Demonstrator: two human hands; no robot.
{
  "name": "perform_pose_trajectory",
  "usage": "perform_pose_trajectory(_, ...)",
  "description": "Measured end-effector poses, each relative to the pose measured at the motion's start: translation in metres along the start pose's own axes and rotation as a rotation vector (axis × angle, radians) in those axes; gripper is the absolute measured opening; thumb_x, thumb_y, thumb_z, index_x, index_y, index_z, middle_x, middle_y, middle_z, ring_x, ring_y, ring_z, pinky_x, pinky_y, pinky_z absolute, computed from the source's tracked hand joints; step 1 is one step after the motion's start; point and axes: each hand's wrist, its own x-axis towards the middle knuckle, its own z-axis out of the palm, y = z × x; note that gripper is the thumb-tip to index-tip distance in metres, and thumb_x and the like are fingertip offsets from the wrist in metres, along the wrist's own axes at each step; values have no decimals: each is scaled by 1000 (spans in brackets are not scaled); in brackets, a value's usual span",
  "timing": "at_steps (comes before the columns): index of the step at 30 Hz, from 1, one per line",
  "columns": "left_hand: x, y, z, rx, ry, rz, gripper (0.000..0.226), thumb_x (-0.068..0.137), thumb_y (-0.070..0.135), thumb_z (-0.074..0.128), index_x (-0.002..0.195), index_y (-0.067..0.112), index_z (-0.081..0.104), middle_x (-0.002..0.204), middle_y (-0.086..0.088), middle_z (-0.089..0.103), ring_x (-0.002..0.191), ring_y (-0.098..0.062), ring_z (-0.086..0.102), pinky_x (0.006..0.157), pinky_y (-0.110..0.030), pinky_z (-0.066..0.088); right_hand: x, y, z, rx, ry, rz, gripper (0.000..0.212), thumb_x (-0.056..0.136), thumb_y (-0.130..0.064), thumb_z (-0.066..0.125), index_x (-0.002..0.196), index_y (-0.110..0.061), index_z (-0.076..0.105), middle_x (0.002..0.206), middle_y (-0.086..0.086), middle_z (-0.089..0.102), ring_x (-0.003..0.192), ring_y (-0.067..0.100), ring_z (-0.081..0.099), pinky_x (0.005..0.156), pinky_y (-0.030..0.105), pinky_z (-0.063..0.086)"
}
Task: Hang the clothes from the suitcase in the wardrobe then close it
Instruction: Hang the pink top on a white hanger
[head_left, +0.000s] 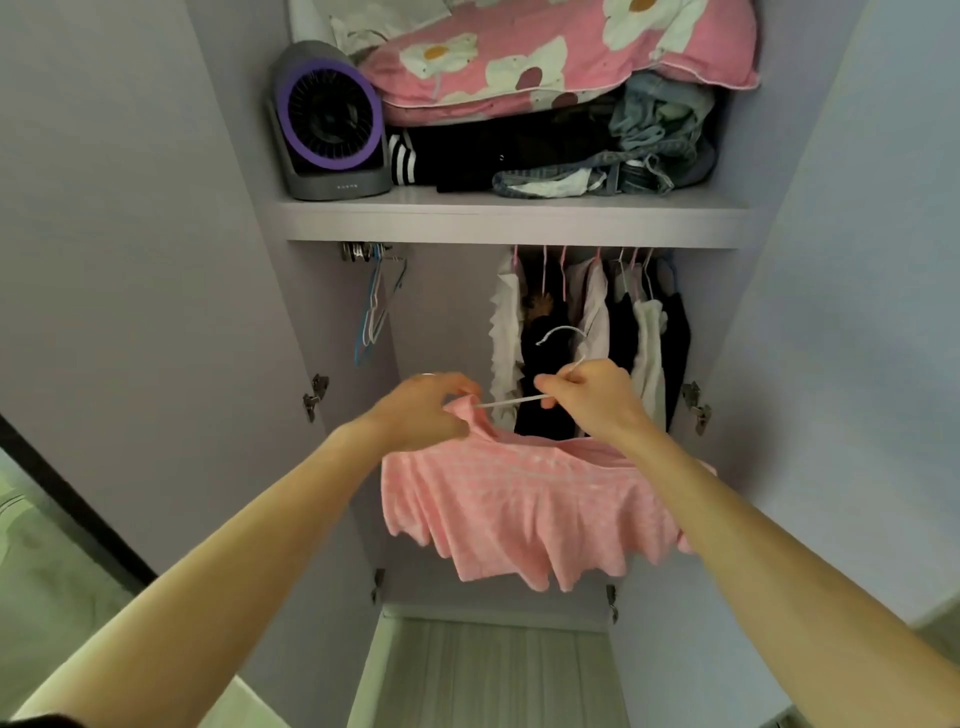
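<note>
Head camera: both hands work in front of the open wardrobe (156, 260). The left hand (423, 410) curls its fingers round an edge of a pink top (519, 499), bunching the cloth. The right hand (592, 400) pinches a white wire hanger (511, 401) just below its hook, and one arm of the wire runs into the gripped cloth. The top droops below both hands. Behind them, dark and white garments (587, 322) hang on the rail. A fan (330, 124) stands on the shelf (509, 223).
</note>
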Motion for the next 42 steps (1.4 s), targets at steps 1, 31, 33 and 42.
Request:
perform_pose_trajectory(1, 4, 16, 6, 50, -17, 70, 41, 86, 26, 68, 126, 28, 62, 123, 9, 62, 112, -13, 56, 94, -26, 42, -1, -7, 2, 57, -19, -21, 35, 92, -33, 63, 65, -14, 74, 50, -4, 61, 50, 10, 51, 59, 30, 43)
perform_pose_trajectory(31, 0, 6, 4, -351, 151, 5, 31, 94, 51, 61, 83, 24, 72, 54, 23, 53, 70, -4, 51, 75, -23, 40, -60, 55, 8, -42, -49, 31, 51, 105, -40, 38, 62, -14, 34, 54, -8, 35, 49, 5, 33, 56, 27, 31)
perform_pose_trajectory(33, 2, -3, 3, -355, 186, -28, 32, 92, 55, 61, 86, 26, 74, 68, 16, 56, 81, -9, 56, 79, -25, 42, -59, 50, 14, -126, -54, -27, 47, 106, -34, 39, 64, -13, 39, 55, -5, 39, 51, 8, 37, 57, 29, 35)
perform_pose_trajectory(42, 22, -33, -34, 100, 268, -58, 43, 97, 53, 51, 136, 34, 50, 124, 4, 64, 115, -23, 59, 101, -43, 46, -25, 3, 35, -268, -77, 172, 39, 104, -36, 30, 75, -15, 45, 66, -2, 51, 60, 15, 49, 57, 32, 36)
